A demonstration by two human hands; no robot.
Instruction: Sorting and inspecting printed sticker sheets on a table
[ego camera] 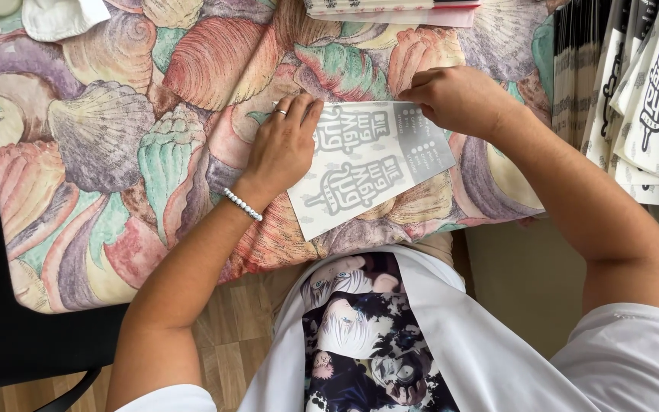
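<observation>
- The sheet [371, 164], a grey-and-white printed paper, lies tilted on the shell-patterned cloth [101, 145], near the table's near edge and a little right of centre.
- The left hand [284, 145] lies flat on the sheet's left edge, fingers close together and stretched out, pressing the paper down; it grips nothing.
- A ring sits on one finger of that hand, and a bead bracelet [242, 204] circles the wrist.
- The right hand [459, 99] rests at the sheet's far right corner, fingers curled in and narrow, fingertips on the paper's edge; whether it pinches the paper or only presses it, I cannot tell.
- The two hands are apart, with the printed middle of the sheet showing between them.
- A stack of like printed sheets [634, 99] stands fanned at the right edge of the view, well apart from the hands.
- A white cloth [62, 15] lies at the far left corner of the table.
- More flat papers [390, 9] lie at the far edge, beyond the right hand.
- A dark chair [9, 336] stands to the near left, beside the table.
</observation>
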